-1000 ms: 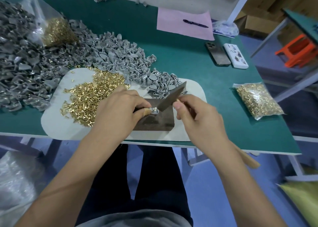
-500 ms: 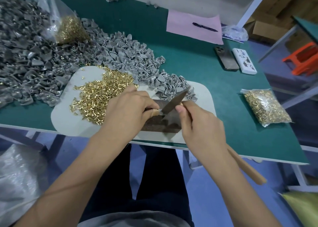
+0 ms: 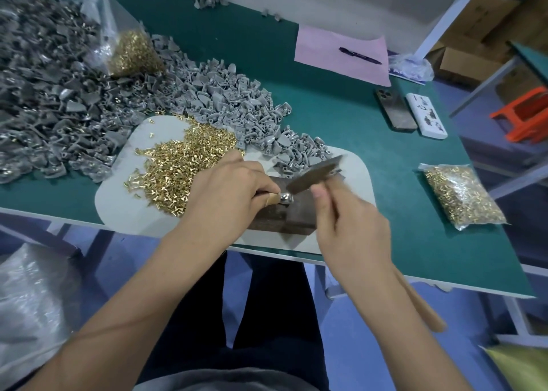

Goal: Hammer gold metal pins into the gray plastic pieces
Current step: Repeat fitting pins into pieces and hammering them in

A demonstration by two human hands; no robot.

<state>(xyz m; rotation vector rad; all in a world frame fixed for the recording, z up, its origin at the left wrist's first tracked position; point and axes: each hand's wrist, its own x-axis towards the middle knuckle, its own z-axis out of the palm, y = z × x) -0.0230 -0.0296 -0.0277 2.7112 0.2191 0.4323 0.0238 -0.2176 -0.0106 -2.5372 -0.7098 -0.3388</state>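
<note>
**Hammer poised over a pin at the bench block**

My left hand (image 3: pixel 225 194) pinches one gray plastic piece (image 3: pixel 285 198) against the dark block (image 3: pixel 284 215), a taped fingertip pressed right beside it. My right hand (image 3: pixel 353 227) is wrapped around the wooden handle of the hammer (image 3: pixel 314 174), thumb laid along the shaft, with the dark head hanging just above and slightly beyond the piece. The head is blurred, so I cannot say for certain whether it is touching the piece or a shade clear of it.

What the coming blow turns on: the piece sits directly between my two hands, a little toward my left fingertips, and the hammer's long axis runs diagonally from my right wrist up and away across the block, so the striking face has to drop toward me and to the left, close to my own fingers. The left hand is nearer the piece; the right only reaches it through the tool.

Loose gold pins (image 3: pixel 184 165) lie heaped on the pale mat (image 3: pixel 118 206) just left of my left hand, and the pile of gray plastic pieces (image 3: pixel 225 99) spreads across the green table (image 3: pixel 341 129) behind. A sealed bag of pins (image 3: pixel 462 194) sits well off to the right.
</note>
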